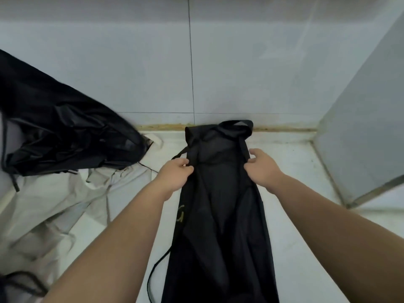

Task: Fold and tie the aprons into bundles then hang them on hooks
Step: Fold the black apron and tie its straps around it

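A black apron (220,215) lies folded into a long narrow strip on the white counter (301,248), its top end against the tiled wall. My left hand (175,173) pinches the strip's left edge near the top, and my right hand (262,167) pinches the right edge at the same height. A thin black strap (157,267) trails off the strip's left side toward the front edge. The neck loop (238,124) is bunched at the far end.
A pile of black aprons (65,132) lies at the left on top of a crumpled beige apron (56,211). A grey panel (367,132) stands at the right. Tiled wall (240,62) is right behind the counter.
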### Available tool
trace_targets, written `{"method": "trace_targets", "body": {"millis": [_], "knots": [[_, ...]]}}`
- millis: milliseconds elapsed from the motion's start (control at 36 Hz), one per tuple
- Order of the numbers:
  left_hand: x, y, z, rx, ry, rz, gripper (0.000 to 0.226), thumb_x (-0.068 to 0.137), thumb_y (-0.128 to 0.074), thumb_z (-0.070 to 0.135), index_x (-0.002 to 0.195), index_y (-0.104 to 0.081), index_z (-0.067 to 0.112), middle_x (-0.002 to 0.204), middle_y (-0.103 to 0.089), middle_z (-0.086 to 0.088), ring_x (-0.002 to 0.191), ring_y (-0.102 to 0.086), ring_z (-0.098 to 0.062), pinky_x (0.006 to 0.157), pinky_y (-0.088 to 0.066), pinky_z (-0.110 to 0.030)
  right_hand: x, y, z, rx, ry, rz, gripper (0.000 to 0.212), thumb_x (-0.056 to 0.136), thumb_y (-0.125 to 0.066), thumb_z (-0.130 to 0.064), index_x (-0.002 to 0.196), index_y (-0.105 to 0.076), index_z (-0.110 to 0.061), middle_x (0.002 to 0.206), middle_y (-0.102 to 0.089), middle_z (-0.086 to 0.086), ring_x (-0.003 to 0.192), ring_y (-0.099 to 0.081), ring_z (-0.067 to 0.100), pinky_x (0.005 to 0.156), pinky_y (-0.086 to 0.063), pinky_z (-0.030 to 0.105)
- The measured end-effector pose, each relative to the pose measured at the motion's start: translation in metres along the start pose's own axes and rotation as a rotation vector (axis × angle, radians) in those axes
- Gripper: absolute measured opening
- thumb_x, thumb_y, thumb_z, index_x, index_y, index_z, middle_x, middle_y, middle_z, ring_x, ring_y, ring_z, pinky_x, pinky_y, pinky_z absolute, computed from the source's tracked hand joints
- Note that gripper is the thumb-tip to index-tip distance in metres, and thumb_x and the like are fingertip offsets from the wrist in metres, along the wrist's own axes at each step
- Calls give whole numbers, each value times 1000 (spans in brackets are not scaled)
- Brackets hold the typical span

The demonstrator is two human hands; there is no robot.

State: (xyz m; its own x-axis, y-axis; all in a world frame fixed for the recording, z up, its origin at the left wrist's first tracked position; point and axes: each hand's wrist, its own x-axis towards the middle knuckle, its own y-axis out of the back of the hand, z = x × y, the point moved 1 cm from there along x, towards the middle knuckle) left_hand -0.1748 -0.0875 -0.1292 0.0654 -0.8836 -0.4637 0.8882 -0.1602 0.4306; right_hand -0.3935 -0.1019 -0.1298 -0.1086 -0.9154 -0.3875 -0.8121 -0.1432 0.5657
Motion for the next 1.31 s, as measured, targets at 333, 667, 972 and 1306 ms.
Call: {"method": "trace_targets", "body": {"millis": [333,667,972,1306], "knots": [[-98,-52,-78,161,-39,-52,51,95,-55,26,143,-41,15,144,-47,-6,128,-47,-21,104,-37,-29,-106,-21,79,-90,-48,-24,52,91,-45,-9,142,-38,-12,132,-54,9,111,-55,24,96,-44,31],[-167,-102,-129,370,-60,-97,77,83,-67,49,148,-27,41,160,-1,-6,146,-8,-28,119,-16,-40,-162,-41,146,-156,-255,-193,16,90,-58,-20,86,-56,-4,78,-56,10,73,-58,26,66,-56,34],[-221,-163,-135,624,-40,140,80,85,-58,55,148,-9,49,159,2,-10,141,-15,-32,113,-18,-46,-192,-37,165,123,-184,-354,12,93,-59,-16,84,-56,-8,85,-62,12,76,-64,26,65,-58,36],[-225,-152,-136,244,62,284,43,91,-51,23,134,-53,21,129,-54,-3,112,-55,-21,87,-37,-23,-181,5,205,-228,-63,82,14,91,-47,-9,104,-53,-6,100,-53,14,92,-53,31,72,-38,28]]}}
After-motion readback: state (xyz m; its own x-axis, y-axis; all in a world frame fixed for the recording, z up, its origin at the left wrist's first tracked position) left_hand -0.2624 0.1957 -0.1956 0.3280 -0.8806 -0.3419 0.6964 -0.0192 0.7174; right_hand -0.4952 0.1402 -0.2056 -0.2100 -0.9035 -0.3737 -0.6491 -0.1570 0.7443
